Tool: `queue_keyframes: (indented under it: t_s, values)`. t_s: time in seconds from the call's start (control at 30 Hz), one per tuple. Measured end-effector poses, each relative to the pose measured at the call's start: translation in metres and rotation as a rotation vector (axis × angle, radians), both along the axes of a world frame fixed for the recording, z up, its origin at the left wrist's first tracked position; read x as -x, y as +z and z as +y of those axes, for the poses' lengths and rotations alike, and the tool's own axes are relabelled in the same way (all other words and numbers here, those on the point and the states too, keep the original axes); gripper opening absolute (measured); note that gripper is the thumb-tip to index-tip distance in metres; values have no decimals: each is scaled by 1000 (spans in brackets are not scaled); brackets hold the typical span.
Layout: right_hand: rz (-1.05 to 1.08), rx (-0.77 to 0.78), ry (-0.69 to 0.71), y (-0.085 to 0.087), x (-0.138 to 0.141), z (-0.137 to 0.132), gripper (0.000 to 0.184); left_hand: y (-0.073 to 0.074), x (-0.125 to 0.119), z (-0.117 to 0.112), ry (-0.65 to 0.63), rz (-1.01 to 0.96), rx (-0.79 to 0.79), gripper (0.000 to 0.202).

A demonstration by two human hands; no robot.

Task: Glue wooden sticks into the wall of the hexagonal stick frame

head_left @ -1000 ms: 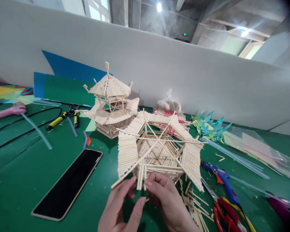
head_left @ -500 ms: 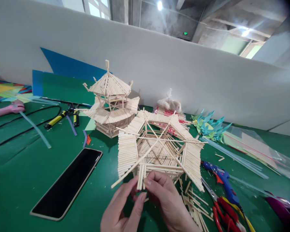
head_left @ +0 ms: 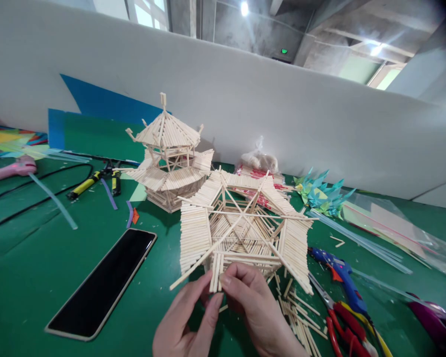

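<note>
A six-sided roof frame made of thin wooden sticks rests on the green table in front of me. My left hand and my right hand meet at its near edge. Both pinch a small bundle of short sticks that stands at the frame's front side. A finished two-tier stick pavilion stands behind and to the left of the frame.
A black phone lies face up at left. Loose sticks, a blue glue gun and red-handled scissors lie at right. Pliers, a pink tool, cables, a plastic bag, teal paper shapes and a white partition wall are behind.
The view has drifted slightly. My fingers have closed a little tighter on the stick bundle; the frame and the hands stay in the same place.
</note>
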State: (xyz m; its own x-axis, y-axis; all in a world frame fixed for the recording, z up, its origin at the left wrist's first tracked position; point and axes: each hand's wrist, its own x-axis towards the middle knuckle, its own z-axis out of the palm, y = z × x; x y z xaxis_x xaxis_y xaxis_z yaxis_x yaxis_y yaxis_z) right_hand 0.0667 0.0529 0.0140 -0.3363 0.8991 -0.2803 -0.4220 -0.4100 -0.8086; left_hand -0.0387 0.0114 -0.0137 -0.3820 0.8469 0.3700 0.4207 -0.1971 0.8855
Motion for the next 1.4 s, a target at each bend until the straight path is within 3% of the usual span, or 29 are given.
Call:
queue_keyframes:
  t_s: [1.4]
  values:
    - [-46, 9, 20, 1, 0, 3, 24, 5, 1, 2, -2, -7, -44, 24]
